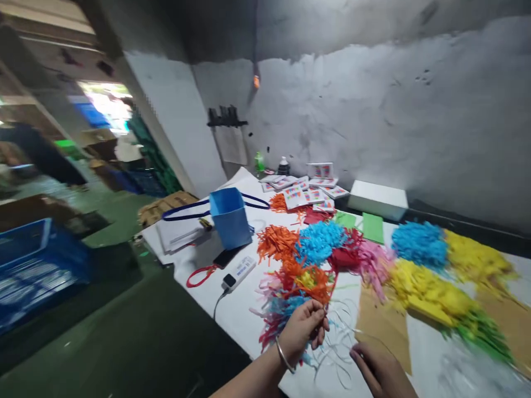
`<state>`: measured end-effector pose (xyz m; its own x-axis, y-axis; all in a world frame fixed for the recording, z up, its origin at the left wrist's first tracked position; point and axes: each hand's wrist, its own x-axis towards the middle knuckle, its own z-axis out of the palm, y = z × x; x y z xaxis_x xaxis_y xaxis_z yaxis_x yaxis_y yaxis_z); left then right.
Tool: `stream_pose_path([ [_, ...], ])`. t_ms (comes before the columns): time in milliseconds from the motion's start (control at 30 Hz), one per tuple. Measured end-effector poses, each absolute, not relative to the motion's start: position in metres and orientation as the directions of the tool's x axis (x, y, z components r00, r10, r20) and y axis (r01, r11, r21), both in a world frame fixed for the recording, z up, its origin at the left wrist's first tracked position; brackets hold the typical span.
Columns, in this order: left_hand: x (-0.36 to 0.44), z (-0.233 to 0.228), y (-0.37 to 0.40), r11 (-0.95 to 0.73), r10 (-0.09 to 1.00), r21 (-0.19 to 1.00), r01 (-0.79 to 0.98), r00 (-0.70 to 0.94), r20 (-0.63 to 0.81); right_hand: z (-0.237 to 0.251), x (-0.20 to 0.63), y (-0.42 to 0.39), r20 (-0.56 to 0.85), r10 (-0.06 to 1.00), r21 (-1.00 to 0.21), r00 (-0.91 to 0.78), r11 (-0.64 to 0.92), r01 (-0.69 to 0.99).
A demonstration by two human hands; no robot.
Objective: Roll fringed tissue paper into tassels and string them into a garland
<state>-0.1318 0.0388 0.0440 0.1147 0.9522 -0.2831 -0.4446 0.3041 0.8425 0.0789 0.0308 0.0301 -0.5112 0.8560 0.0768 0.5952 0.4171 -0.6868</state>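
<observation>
White table (249,315) carries paper shreds; left hand (301,330) pinches thin white strips (336,342), right hand (379,369) rests, fingers together, nearby.

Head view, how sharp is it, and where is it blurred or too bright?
Head view: the whole frame is softly motion-blurred; the left hand pinching thin strips and the right hand are smeared, the paper piles at right streak, the doorway at left is overexposed, the floor is dim.
</observation>
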Motion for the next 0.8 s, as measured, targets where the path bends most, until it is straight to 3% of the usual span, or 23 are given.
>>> stream_pose_path([
  [133,-0.095,0.059,0.030,0.373,0.920,0.862,-0.342,0.256,-0.296,0.094,0.080,0.036,0.125,0.797,-0.652,-0.591,0.515,0.557],
  [233,-0.077,0.064,0.025,0.416,0.883,0.866,-0.278,0.350,-0.312,0.115,0.087,0.045,0.193,0.837,-0.611,-0.512,0.511,0.604],
  [367,-0.067,0.068,0.026,0.374,0.889,0.914,-0.157,0.340,-0.306,0.113,0.107,0.048,0.247,0.872,-0.649,-0.423,0.473,0.596],
  [500,-0.065,0.075,0.027,0.177,0.931,0.981,0.078,0.309,-0.193,0.109,0.119,0.044,0.250,0.895,-0.708,-0.370,0.430,0.560],
  [633,-0.065,0.083,0.025,0.049,0.936,0.969,0.242,0.327,-0.129,0.105,0.123,0.047,0.179,0.943,-0.793,-0.281,0.307,0.527],
  [800,-0.069,0.081,0.023,-0.011,0.942,0.959,0.282,0.324,-0.085,0.091,0.125,0.045,0.067,0.972,-0.885,-0.224,0.161,0.437],
])
